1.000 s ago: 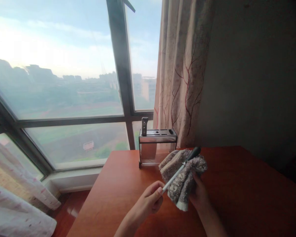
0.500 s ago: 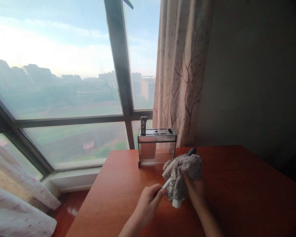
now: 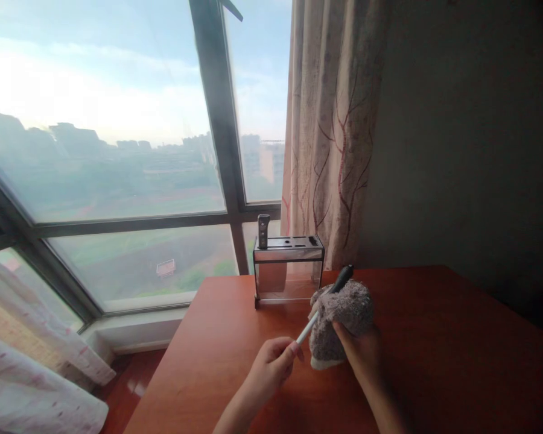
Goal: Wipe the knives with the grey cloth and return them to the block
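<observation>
My left hand (image 3: 274, 363) is closed, its thumb and fingers pinching the near end of a thin pale rod with a black handle (image 3: 343, 278). The rod slants up and away, and its middle passes behind a fold of a fluffy grey-brown cloth (image 3: 349, 306). My right hand (image 3: 359, 352) grips the bunched cloth from the right, thumb on top; its other fingers are mostly hidden. Cloth and rod are above the table. Just behind them stands a clear-sided knife block (image 3: 288, 254) with one black-handled knife (image 3: 263, 231) upright in its left slot.
The reddish-brown wooden table (image 3: 199, 355) reaches back to a large window (image 3: 131, 227) and a patterned curtain (image 3: 332, 132). A white curtain (image 3: 31, 386) hangs at lower left, beside the table's left edge. On the right is a dark wall (image 3: 452, 132).
The cloth has shifted toward my right hand and bunched up, so more of the black handle and pale rod shows. My left hand has barely moved.
</observation>
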### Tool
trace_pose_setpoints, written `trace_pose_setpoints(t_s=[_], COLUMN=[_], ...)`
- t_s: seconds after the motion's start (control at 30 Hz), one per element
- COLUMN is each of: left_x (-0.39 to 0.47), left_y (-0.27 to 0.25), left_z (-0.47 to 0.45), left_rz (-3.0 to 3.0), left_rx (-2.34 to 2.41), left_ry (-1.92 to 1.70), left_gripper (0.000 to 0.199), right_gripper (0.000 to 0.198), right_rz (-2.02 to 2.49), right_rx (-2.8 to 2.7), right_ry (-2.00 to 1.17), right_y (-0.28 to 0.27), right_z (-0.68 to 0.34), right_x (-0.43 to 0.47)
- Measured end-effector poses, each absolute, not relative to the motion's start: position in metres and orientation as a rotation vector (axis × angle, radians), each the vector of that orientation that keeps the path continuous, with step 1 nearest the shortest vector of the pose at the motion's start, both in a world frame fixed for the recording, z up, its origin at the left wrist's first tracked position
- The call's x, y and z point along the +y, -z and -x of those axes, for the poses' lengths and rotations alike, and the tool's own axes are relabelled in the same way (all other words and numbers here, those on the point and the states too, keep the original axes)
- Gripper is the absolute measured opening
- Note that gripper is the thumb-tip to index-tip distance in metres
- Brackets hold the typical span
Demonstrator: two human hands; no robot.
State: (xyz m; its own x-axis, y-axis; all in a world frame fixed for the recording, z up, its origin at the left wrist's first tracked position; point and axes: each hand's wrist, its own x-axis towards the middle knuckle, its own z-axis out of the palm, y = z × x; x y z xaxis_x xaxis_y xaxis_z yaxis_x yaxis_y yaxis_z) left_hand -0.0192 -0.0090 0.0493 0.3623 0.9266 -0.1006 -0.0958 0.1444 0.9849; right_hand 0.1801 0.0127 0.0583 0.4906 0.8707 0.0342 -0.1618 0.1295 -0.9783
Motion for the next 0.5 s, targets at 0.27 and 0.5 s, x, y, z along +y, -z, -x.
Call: trace_pose_setpoints(t_s=[0.27, 0.5], left_x=[-0.007, -0.005], left_y=[-0.043, -0.048], left_z=[0.021, 0.027], left_rz=[-1.423, -1.375], left_rx=[0.983, 0.966], left_ry=[-0.917, -0.897], left_gripper=[0.046, 0.049], right_gripper=[0.041, 0.024], right_rz=[0.838, 0.761], right_rx=[-0.347, -0.407], right_ry=[-1.510, -1.584], right_y=[-0.055, -0.045], right_z=[-0.175, -0.180], right_x=[0.014, 0.013])
